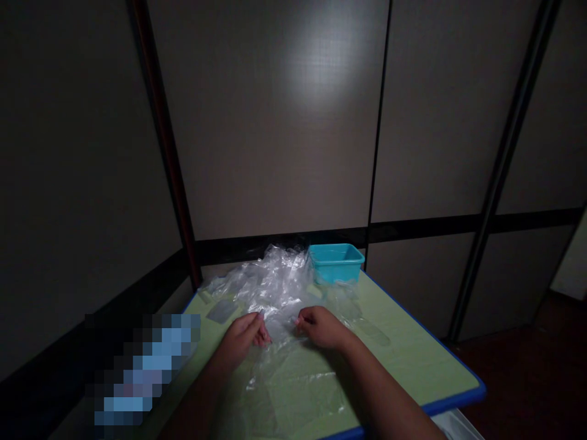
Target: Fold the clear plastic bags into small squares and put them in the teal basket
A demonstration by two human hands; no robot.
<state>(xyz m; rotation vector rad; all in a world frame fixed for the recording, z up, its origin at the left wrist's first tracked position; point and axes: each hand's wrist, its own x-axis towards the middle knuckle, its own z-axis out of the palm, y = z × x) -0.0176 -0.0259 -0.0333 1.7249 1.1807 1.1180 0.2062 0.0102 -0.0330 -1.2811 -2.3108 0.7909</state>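
Note:
Thin, see-through plastic, which looks like a clear plastic bag (280, 330), stretches between my two hands over the green table. My left hand (243, 333) is closed in a pinch at its left side. Opposite it, my right hand (321, 327) pinches the right side between thumb and fingers. Just beyond both hands lies a crumpled, shiny heap of clear plastic bags (279, 275). Another flat sheet of clear plastic (312, 391) lies on the table in front of my wrists. Exact edges of the see-through pieces are hard to make out.
A turquoise plastic basket (337, 263) stands at the table's back right, beside the heap. The green table (413, 360) has a blue edge. Dark wardrobe panels (275, 134) rise close behind it. Something blurred and bluish (151, 366) is at the left edge.

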